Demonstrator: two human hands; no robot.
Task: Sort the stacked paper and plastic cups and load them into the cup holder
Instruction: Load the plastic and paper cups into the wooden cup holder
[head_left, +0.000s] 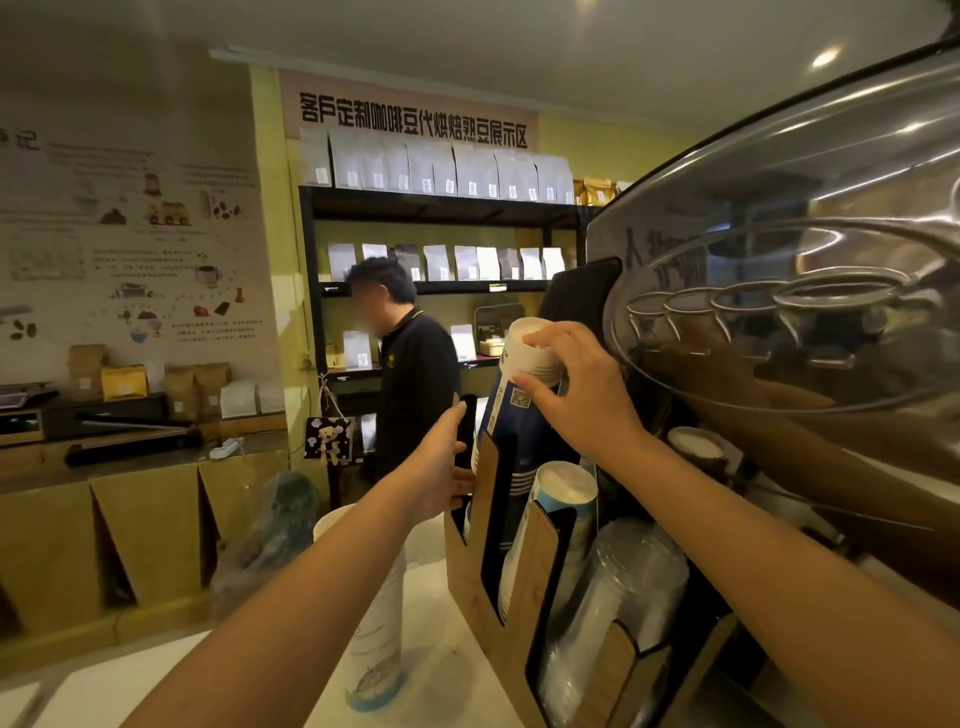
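Observation:
A wooden cup holder (480, 613) with black slots stands on the white counter. My right hand (576, 395) grips the top of a tall stack of blue and white paper cups (511, 441) that sits in the holder's far slot. My left hand (444, 467) is clasped on the holder's left upper edge. A second paper cup stack (563, 499) fills the middle slot. Clear plastic cups (618, 603) lie in the near slot. Another tall white paper cup stack (379, 623) stands loose on the counter, partly behind my left forearm.
A large shiny espresso machine (810, 291) fills the right side, close to the holder. A person in a black shirt (410, 374) stands behind the counter. Shelves of coffee bags (441, 171) line the back wall. A plastic-wrapped bundle (265, 535) lies at left.

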